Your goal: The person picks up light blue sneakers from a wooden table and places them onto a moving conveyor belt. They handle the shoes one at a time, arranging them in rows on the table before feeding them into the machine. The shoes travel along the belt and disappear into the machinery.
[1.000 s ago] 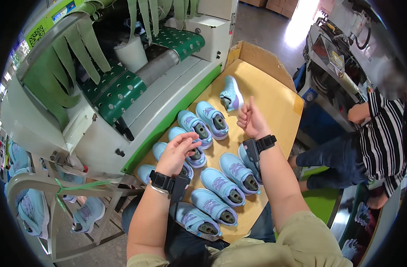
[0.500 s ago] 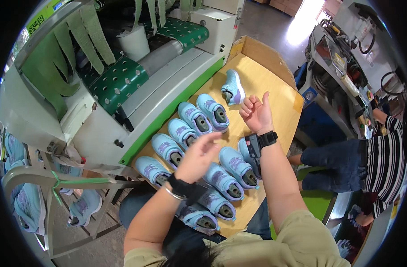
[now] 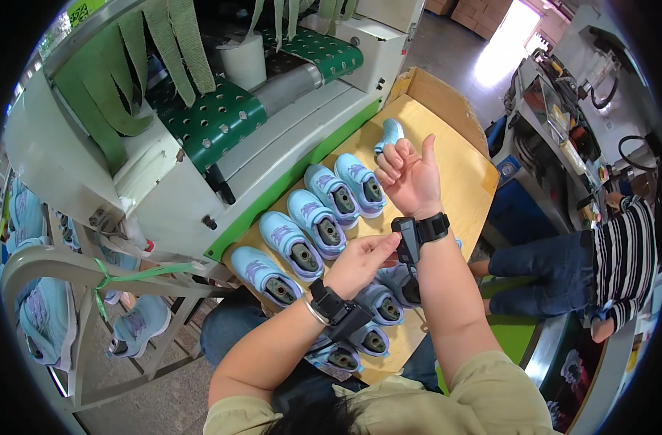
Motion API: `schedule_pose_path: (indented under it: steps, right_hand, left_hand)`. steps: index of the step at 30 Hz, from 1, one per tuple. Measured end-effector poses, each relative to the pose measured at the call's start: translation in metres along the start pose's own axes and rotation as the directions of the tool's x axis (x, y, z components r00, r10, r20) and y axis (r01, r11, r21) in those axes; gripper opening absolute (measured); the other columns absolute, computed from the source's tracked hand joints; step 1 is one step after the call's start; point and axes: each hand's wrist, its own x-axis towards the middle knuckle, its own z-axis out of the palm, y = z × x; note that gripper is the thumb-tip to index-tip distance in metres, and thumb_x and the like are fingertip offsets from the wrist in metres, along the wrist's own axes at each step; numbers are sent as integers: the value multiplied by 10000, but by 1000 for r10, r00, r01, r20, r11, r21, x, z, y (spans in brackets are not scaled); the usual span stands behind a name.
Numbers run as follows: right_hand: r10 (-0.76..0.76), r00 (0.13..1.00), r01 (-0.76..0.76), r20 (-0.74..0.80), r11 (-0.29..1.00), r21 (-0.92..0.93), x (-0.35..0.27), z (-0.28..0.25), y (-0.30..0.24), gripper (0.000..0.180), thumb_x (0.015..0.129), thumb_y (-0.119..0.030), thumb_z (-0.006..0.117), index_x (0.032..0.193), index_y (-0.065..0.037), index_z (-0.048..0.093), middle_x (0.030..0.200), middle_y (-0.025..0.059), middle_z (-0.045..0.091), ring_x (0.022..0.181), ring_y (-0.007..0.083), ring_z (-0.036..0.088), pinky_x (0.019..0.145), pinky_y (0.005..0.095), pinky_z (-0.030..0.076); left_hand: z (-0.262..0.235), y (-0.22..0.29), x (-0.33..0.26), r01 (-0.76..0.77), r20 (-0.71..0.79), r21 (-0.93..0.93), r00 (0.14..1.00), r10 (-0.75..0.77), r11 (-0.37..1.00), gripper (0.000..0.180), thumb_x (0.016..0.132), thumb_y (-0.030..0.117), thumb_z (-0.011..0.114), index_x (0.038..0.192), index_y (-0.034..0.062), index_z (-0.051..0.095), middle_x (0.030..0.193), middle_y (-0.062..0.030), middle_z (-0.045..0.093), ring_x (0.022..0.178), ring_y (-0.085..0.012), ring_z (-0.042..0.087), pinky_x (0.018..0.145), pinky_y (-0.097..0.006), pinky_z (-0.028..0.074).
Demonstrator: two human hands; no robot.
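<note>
My right hand [image 3: 412, 179] is raised palm up over the board, fingers loosely curled, thumb stretched out, holding nothing. A black box-shaped device [image 3: 407, 241] is strapped to that wrist. My left hand [image 3: 361, 262] reaches across, thumb and fingers brought together at the device's edge. Another strapped device [image 3: 339, 310] sits on my left wrist. Below lie two rows of light-blue sneakers with purple markings, including a near-left sneaker [image 3: 265, 275] and a far sneaker [image 3: 360, 185]. My hands and forearms partly hide the right row. A separate sneaker [image 3: 390, 134] lies just beyond my right fingers.
The shoes rest on a wooden board [image 3: 458, 170] with a cardboard edge [image 3: 447, 101]. At left stands a machine with a green perforated belt [image 3: 218, 123] and hanging strips [image 3: 175, 51]. A metal rack [image 3: 26, 264] holds more sneakers. A person in a striped top [image 3: 624, 254] stands at right.
My left hand has moved from above the sneakers to the device on my right wrist. The right hand stays raised, now covering part of the far sneaker. The view has shifted slightly.
</note>
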Motion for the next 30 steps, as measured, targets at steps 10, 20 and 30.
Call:
schedule_pose_path:
  steps: [10,20,30]
  right_hand:
    - [-46,996,44,-72,999,-32,0,2,6,666,985,-685,240,749,-98,447,661,32,391,579,165,344,536,296,309]
    - [-51,996,47,-68,997,-59,-3,11,6,640,1002,-654,237,770,-89,431,677,17,362,592,151,328,547,285,301]
    - [-105,979,91,-173,992,-92,-3,-9,19,630,1014,-633,235,801,-85,462,700,24,380,615,158,351,575,293,326]
  left_hand:
    - [0,8,-3,-91,-31,161,995,98,983,375,967,268,656,1173,-45,668,983,2,680,863,-54,592,812,-222,486]
    - [-6,17,-5,-73,18,241,997,71,968,366,959,286,666,1103,-49,693,914,-9,690,810,-65,610,739,-234,491]
    - [-6,17,-5,-51,-48,165,997,60,985,407,944,364,674,984,-37,729,839,-34,697,731,-103,638,722,-262,535]
